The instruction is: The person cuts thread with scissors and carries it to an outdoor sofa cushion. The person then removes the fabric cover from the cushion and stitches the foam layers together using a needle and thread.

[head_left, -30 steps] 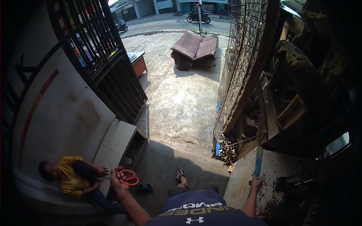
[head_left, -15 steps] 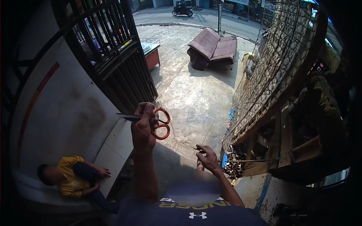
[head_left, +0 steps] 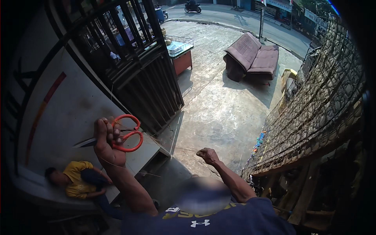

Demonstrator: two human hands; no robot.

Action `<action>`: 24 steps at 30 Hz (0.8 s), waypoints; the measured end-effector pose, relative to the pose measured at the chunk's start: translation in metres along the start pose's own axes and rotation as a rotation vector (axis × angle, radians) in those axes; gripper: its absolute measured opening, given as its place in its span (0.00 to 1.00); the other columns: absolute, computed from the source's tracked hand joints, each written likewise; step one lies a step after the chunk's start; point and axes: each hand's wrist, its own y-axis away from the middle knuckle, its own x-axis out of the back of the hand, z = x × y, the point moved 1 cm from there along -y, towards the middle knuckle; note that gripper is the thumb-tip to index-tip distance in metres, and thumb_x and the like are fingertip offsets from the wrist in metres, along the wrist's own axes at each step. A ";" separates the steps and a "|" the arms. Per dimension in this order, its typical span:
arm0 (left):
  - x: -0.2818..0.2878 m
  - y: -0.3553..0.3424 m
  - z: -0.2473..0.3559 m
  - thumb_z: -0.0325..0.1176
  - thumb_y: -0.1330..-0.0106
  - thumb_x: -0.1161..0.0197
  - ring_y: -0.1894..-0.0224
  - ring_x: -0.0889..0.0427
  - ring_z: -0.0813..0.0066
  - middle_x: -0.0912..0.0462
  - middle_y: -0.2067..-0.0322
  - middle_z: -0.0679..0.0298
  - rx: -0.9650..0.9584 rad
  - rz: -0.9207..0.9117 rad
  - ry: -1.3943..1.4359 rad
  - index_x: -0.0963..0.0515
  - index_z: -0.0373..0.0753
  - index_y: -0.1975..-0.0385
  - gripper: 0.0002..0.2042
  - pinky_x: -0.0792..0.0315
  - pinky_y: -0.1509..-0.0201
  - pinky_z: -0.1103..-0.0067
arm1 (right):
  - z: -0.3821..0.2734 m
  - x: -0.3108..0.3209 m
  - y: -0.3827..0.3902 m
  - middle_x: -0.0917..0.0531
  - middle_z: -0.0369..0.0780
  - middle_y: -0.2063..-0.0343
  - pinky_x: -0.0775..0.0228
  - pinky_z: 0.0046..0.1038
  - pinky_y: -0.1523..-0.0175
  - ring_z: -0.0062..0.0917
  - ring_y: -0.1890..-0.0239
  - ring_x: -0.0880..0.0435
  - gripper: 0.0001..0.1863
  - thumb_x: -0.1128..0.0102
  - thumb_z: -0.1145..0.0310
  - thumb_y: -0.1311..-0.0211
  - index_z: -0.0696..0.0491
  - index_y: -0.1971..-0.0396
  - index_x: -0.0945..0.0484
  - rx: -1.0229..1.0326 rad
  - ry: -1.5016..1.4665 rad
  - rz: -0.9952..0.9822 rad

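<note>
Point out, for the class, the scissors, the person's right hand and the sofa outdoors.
Scissors (head_left: pixel 141 141): head view, on the lower orange handle loop.
Right hand (head_left: pixel 208 156): head view, on the middle of the hand.
Sofa (head_left: pixel 244 53): head view, on its left cushioned panel.

Scissors (head_left: pixel 126 149) in the left hand (head_left: pixel 105 147) lie left of the right hand (head_left: pixel 208 156), the sofa (head_left: pixel 252 56) beyond both.

Sunlit concrete paving (head_left: pixel 211 105) carries a purplish-brown sofa (head_left: pixel 243 51) between one and two o'clock and a red-sided, glass-walled display counter (head_left: pixel 183 62) at twelve. Toward eight, a person in yellow (head_left: pixel 80 180) sits on or against a low pale bench (head_left: pixel 150 150).
</note>
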 end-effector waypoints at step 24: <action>0.123 -0.386 -0.496 0.45 0.22 0.50 0.82 0.36 0.79 0.36 0.86 0.70 0.422 0.567 0.260 0.31 0.42 0.78 0.20 0.38 0.81 0.83 | 0.239 0.421 -0.206 0.20 0.27 0.79 0.37 0.17 0.75 0.11 0.80 0.27 0.10 0.31 0.62 0.35 0.54 0.66 0.13 -0.145 -0.822 1.208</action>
